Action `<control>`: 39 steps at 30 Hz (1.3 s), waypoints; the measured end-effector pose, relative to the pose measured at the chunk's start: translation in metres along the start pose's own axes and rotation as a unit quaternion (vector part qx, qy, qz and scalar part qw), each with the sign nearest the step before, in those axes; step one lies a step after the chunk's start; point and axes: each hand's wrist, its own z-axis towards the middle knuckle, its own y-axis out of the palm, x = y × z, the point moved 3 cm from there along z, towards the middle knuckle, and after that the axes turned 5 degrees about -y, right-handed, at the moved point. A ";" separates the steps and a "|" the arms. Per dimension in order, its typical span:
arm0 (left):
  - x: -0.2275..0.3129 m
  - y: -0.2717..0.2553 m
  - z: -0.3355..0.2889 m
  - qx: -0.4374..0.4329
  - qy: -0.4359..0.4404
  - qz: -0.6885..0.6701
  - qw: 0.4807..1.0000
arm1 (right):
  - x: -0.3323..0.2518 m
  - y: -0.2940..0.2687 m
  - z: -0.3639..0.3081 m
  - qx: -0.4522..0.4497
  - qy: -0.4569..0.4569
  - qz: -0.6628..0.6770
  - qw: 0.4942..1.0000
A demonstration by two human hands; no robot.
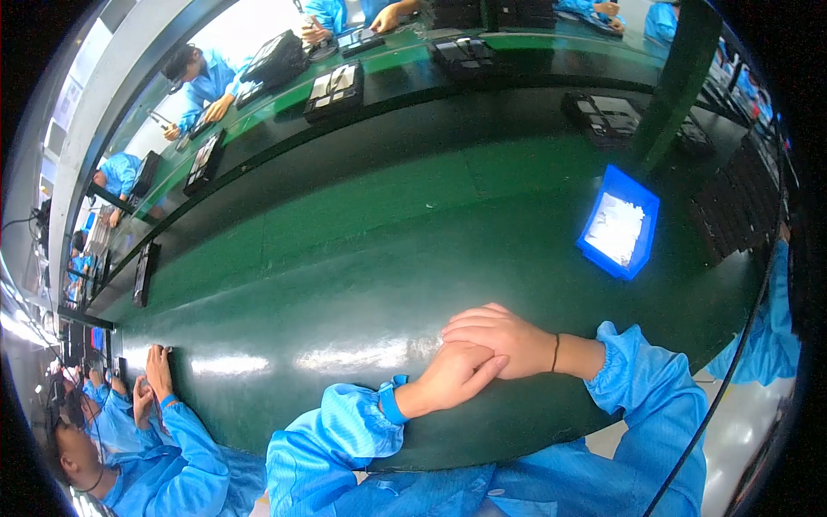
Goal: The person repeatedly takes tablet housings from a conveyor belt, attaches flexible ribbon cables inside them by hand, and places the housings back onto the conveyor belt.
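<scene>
My two hands rest together above the green table, close to its near edge. My right hand lies across my left hand, its fingers stretched out and side by side over the left knuckles. The left thumb points to the right, against the right hand; the other left fingers are mostly hidden underneath. No object shows in either hand. A blue plastic bin filled with small white pieces stands beyond them to the right.
A raised shelf with a dark edge runs along the far side, holding black trays of parts. A green post rises behind the bin. Stacked black trays stand at right. A co-worker sits at left; others work across.
</scene>
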 end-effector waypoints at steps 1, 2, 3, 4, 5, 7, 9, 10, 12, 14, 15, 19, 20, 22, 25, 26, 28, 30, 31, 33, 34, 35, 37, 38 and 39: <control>0.001 0.000 -0.001 0.003 0.000 0.005 1.000 | -0.001 0.000 0.000 -0.001 0.001 0.005 1.000; 0.002 0.000 -0.002 -0.001 0.004 0.002 1.000 | -0.002 0.000 0.000 0.001 0.006 0.002 1.000; 0.003 -0.001 -0.003 0.008 0.005 0.001 1.000 | -0.003 0.000 0.001 0.000 0.001 0.007 1.000; 0.003 -0.003 -0.004 0.017 0.006 0.001 1.000 | -0.003 0.001 0.002 -0.001 -0.004 0.012 1.000; 0.004 -0.004 -0.004 0.013 0.011 -0.002 1.000 | -0.004 0.001 0.003 0.001 0.000 0.008 1.000; 0.005 -0.006 -0.005 0.009 -0.001 0.002 1.000 | -0.004 0.002 0.004 -0.014 0.002 0.015 1.000; 0.006 -0.008 -0.005 0.007 -0.003 0.001 1.000 | -0.006 0.002 0.006 -0.016 0.004 0.017 1.000; 0.007 -0.008 -0.006 0.006 -0.009 0.002 1.000 | -0.007 0.003 0.006 -0.018 0.004 0.022 1.000; 0.007 -0.008 -0.006 0.010 0.006 0.003 1.000 | -0.008 0.004 0.007 -0.020 0.006 0.020 1.000; 0.008 -0.009 -0.007 0.015 0.018 0.003 1.000 | -0.009 0.004 0.007 -0.023 0.009 0.021 0.999; 0.009 -0.010 -0.008 0.012 0.013 0.001 1.000 | -0.010 0.003 0.008 -0.025 0.008 0.018 0.999; 0.009 -0.012 -0.011 0.014 0.011 -0.002 1.000 | -0.011 0.006 0.010 -0.026 0.002 0.015 1.000; 0.008 -0.013 -0.012 0.016 0.012 -0.003 1.000 | -0.012 0.007 0.011 -0.028 0.001 0.013 1.000; 0.006 -0.012 -0.014 0.008 0.007 0.000 1.000 | -0.014 0.007 0.012 -0.027 0.012 0.013 0.999; 0.008 -0.014 -0.015 -0.007 -0.009 0.006 1.000 | -0.016 0.006 0.014 -0.028 0.014 0.013 0.999; 0.009 -0.014 -0.015 -0.008 -0.012 0.002 1.000 | -0.018 0.005 0.014 -0.030 0.016 0.017 0.999; 0.009 -0.014 -0.015 -0.008 -0.015 -0.004 1.000 | -0.020 0.004 0.015 -0.029 0.022 0.024 0.999; 0.012 -0.016 -0.014 -0.004 -0.013 -0.005 1.000 | -0.019 0.003 0.015 -0.025 0.019 0.024 0.999; 0.013 -0.017 -0.013 0.000 -0.009 -0.005 1.000 | -0.018 0.003 0.015 -0.021 0.015 0.022 0.999; 0.013 -0.017 -0.012 0.005 -0.006 -0.005 1.000 | -0.017 0.002 0.016 -0.019 0.016 0.024 0.999; 0.013 -0.017 -0.011 0.009 -0.001 -0.005 1.000 | -0.017 0.002 0.016 -0.017 0.017 0.025 0.999; 0.013 -0.018 -0.011 0.010 -0.002 -0.005 1.000 | -0.017 0.002 0.016 -0.017 0.017 0.026 0.999; 0.014 -0.019 -0.011 0.012 -0.001 -0.004 1.000 | -0.017 0.002 0.017 -0.018 0.013 0.020 1.000; 0.014 -0.019 -0.011 0.014 -0.003 -0.003 1.000 | -0.016 0.003 0.017 -0.019 0.011 0.022 1.000; 0.013 -0.019 -0.011 0.015 -0.002 -0.006 1.000 | -0.016 0.003 0.018 -0.017 0.011 0.023 1.000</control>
